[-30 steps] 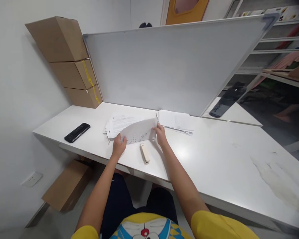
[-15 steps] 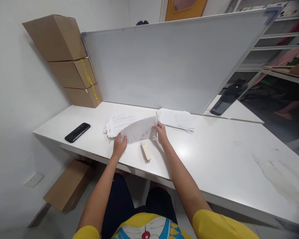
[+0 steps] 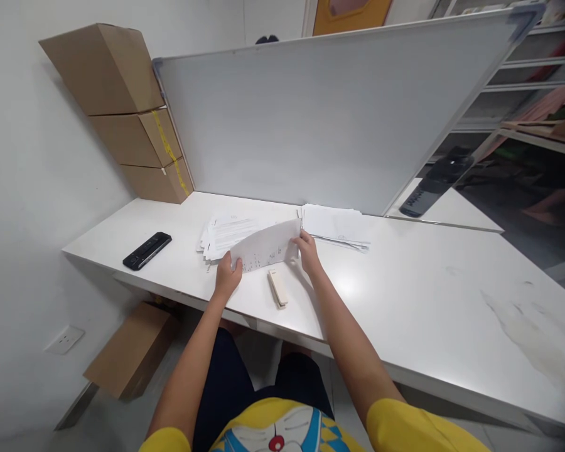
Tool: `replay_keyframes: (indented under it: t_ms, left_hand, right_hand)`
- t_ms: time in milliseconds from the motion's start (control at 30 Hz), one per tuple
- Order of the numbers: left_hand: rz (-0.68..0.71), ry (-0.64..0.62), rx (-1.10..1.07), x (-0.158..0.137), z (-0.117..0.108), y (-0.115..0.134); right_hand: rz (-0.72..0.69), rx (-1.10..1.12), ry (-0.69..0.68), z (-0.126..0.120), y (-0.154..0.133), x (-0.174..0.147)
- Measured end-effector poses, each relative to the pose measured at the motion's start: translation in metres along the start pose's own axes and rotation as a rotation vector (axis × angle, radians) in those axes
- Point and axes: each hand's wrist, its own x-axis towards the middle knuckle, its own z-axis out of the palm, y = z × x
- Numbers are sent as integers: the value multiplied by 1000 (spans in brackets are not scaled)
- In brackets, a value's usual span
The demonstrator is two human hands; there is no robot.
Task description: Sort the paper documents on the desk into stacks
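Thumbs and fingers of the left hand [image 3: 228, 274] and right hand [image 3: 307, 248] close on opposite ends of a printed paper [image 3: 266, 246], holding it tilted up and bowed at the centre of the frame. Beneath spreads a white table [image 3: 405, 282], wide across the middle and lower right. On it, a whiteboard [image 3: 320, 119] fills the upper middle; three stacked cardboard boxes [image 3: 122, 69] rise at upper left. Stapled sheets [image 3: 230, 233] lie behind the left hand, another paper pile [image 3: 336, 221] behind the right. A black phone [image 3: 147, 251] lies left of centre; a cream stapler [image 3: 277, 289] sits just below the held paper.
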Motion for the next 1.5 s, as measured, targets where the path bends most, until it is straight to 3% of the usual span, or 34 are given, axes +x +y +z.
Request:
replay_keyframes:
  t_ms: [467,667,800,900,967,1067,1200,1367,1500]
  left_hand:
    - [-11,14,14,1,2,-1]
    - [110,-33,-68,1,-2,4]
    - [161,-11,-230,-2,-6,1]
    - [163,10,-257,-9,-8,0]
    - [177,-90,-210,-15,-8,2]
    - [205,-339,-149,-26,-1,14]
    - [227,-514,-176,-39,14,38]
    - [228,-696,-105,-44,16,54]
    - [317,-787,-1,-46,14,55]
  right_hand:
    - [20,-25,-9,-2,2,2]
    - [35,-58,-49,-9,0,8]
    - [-15,-34,15,-31,-1,2]
    - [69,-80,114,-64,-9,-21]
    - [177,-126,115,-90,-21,-47]
    - [424,-229,-66,-118,-46,-98]
    - [708,-384,-297,-124,-72,-157]
    - [751,-596,-222,-119,-78,-173]
    - [741,-509,-185,-124,-76,-167]
